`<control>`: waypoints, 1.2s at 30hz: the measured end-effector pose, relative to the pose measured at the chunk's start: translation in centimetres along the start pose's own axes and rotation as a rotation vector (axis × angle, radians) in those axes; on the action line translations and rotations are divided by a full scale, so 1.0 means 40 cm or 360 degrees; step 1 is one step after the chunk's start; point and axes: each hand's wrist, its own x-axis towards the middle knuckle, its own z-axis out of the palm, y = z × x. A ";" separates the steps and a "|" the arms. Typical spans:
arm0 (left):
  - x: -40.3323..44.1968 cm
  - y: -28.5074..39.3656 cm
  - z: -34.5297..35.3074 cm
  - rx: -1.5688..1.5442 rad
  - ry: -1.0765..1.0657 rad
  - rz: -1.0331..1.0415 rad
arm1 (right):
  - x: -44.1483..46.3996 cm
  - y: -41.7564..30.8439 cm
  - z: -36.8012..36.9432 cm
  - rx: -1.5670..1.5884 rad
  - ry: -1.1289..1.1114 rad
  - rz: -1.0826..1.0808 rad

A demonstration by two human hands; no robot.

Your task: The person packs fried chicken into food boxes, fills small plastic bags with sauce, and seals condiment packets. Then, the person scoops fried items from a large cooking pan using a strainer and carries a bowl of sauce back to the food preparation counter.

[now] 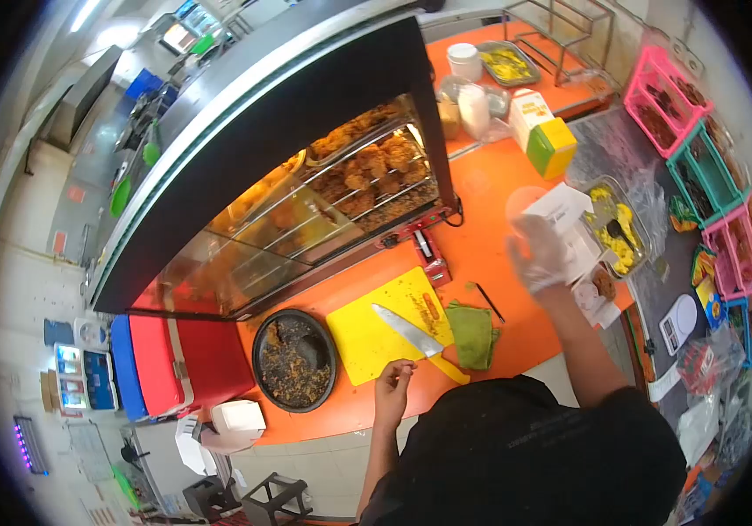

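"Grip, left hand (392, 382)?"

"Narrow: fingers curled near the knife (406, 328), nothing plainly held."

"Grip, right hand (536, 254)?"

"Blurred, seemingly in a clear glove, at the open white box (576, 250); whether it holds the box, cannot tell."

"Position of box?"

"Just beside the metal tray (645, 235) of yellow food."

"Hazards, probable?"

"One: box tipped or shoved, should the right hand catch its raised lid. Two: knife turned or fingers nicked, should the left hand knock the handle, which overhangs the yellow board (358, 337)."

"Surface?"

"Orange counter (520, 337), bearing one green cloth (474, 337) beside the board and one round black pan (293, 408) with crumbs."

"Room?"

"One glass-fronted display cabinet (332, 105), lit, stocked with browned pieces; one pink basket (636, 90) and one teal basket (676, 168) along the right side; pale tiled floor (345, 469)."
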 end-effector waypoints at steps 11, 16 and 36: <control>-0.169 -0.086 -0.120 -0.0040 0.0500 -0.0046 | 0.514 -0.316 0.450 -0.0725 -0.1156 -0.0295; -0.171 -0.121 -0.126 -0.0274 0.0718 -0.0202 | 0.515 -0.149 0.517 -0.1065 -0.0661 -0.1447; -0.022 -0.081 -0.099 -0.0230 0.0490 -0.0096 | 0.407 -0.407 0.424 -0.0743 -0.0757 -0.0559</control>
